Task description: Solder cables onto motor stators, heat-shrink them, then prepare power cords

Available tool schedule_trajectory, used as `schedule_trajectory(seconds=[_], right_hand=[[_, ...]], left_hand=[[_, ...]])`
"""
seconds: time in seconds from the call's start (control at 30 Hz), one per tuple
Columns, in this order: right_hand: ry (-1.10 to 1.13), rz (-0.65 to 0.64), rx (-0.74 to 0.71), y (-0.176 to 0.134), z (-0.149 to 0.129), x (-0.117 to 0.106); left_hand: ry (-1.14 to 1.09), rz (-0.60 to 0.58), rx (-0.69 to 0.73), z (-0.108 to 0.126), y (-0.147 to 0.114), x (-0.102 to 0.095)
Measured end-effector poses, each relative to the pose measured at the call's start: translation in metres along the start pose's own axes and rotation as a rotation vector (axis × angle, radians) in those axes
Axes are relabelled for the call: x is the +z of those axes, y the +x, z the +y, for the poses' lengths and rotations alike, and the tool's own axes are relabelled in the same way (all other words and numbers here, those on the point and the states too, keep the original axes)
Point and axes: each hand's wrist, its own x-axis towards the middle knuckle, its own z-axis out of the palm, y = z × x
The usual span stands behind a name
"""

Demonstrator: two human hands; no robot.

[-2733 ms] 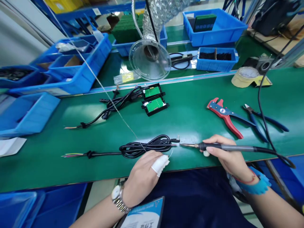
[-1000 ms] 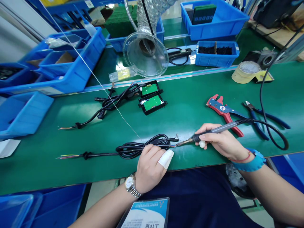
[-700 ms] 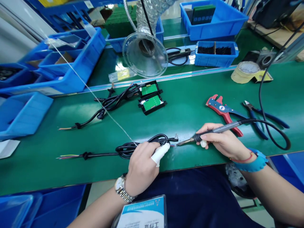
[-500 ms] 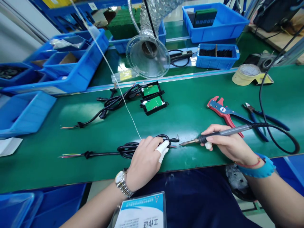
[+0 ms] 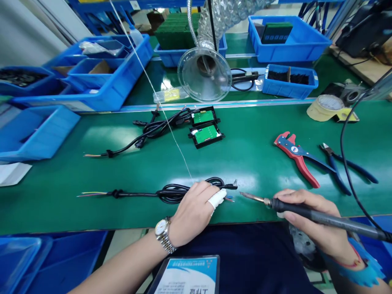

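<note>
My left hand [image 5: 199, 210], white tape round one finger, is closed over the right end of a coiled black cable [image 5: 173, 193] on the green bench. Bare wire ends [image 5: 229, 198] poke out past its fingertips, beside a black plug. From that hand a thin strand of solder wire [image 5: 180, 149] runs up and to the left. My right hand [image 5: 309, 218] grips a soldering iron [image 5: 306, 212]. The iron's tip points left, a short way from the wire ends and apart from them. The cable's other end fans into coloured wires at the left.
Two black cases [image 5: 206, 135] with green circuit boards lie beyond, joined to another cable [image 5: 153, 130]. Wire strippers [image 5: 297, 157] and cutting pliers [image 5: 335, 159] rest at right. A clear fume hood [image 5: 204, 83] hangs over the back. Blue bins [image 5: 107, 94] stand along the far side.
My right hand has drawn the soldering iron back to the right and down, so its tip is further from the wire ends. My left hand stays on the cable. The whole view has shifted slightly.
</note>
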Motion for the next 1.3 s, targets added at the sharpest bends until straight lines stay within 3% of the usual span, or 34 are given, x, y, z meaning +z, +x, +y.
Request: schedule_trajectory(seconds=[0.3, 0.43, 0.93, 1.3], right_hand=[[-0.322, -0.126, -0.264, -0.003, -0.019, 0.005], [-0.419, -0.117, -0.344, -0.004, -0.02, 0.01], [-0.542, -0.133, -0.38, -0.001, -0.026, 0.018], [-0.585, -0.116, -0.349, -0.006, -0.027, 0.011]], left_hand=[[-0.014, 0.098, 0.012, 0.003, -0.006, 0.007], [0.011, 0.112, 0.035, 0.004, -0.007, 0.01], [0.017, 0.13, 0.046, 0.003, -0.011, 0.012], [-0.016, 0.127, 0.032, 0.003, -0.01, 0.012]])
